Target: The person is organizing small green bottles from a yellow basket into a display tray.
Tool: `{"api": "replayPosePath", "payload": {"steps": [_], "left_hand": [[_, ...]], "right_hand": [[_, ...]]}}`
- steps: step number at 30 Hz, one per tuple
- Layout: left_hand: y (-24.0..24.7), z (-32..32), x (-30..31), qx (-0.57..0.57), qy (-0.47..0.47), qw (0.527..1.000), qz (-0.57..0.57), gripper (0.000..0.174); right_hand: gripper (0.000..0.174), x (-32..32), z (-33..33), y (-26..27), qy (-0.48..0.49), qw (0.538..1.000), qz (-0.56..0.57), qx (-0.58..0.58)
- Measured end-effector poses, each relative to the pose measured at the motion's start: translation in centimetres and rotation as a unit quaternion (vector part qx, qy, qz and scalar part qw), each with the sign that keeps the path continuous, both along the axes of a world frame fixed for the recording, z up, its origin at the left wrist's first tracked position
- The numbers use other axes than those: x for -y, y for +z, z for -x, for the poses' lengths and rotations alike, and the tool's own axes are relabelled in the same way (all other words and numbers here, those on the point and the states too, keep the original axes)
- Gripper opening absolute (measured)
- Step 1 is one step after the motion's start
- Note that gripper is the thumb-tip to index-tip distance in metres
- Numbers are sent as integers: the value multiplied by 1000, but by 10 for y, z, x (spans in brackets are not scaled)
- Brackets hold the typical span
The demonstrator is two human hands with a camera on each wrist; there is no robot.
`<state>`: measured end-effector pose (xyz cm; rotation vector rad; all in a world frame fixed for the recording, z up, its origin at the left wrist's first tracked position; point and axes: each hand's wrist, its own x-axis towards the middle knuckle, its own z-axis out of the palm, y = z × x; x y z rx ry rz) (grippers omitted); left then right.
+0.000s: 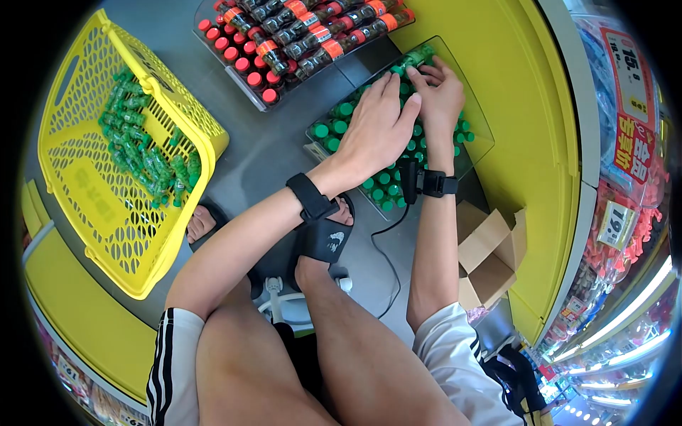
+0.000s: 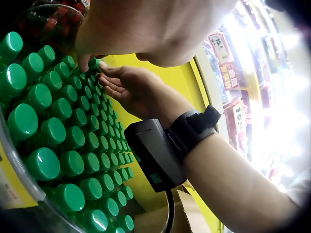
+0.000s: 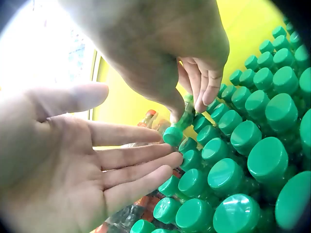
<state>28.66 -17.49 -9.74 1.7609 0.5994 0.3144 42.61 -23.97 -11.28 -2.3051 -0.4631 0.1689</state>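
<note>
My right hand pinches a small green bottle between thumb and fingers at the far end of a clear bin. The bottle leans, its green cap towards my left hand. With straight fingers, my left hand stretches over the bin, palm down, its fingertips close by that cap in the right wrist view. Packed upright below both hands are rows of green-capped bottles. In the head view, the hands cover part of these rows.
A yellow basket with several green bottles stands on the left. Behind is a bin of red-capped dark bottles. An open cardboard box sits beside the yellow shelf base. A black cable hangs from my right wrist.
</note>
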Motion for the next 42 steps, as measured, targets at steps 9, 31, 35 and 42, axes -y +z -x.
{"api": "replayPosePath", "payload": {"steps": [9, 31, 35, 42], "left_hand": [[-8, -2, -3, 5, -23, 1000, -7, 77], [-9, -3, -13, 7, -36, 999, -21, 73], [-7, -2, -13, 6, -36, 999, -21, 72], [-9, -2, -11, 13, -31, 999, -34, 71]], "right_hand": [[66, -4, -1, 1, 1, 1000, 4, 11], [55, -3, -4, 3, -13, 999, 26, 16], [51, -2, -4, -1, -12, 1000, 20, 16], [48, -1, -5, -1, -13, 1000, 19, 16]]}}
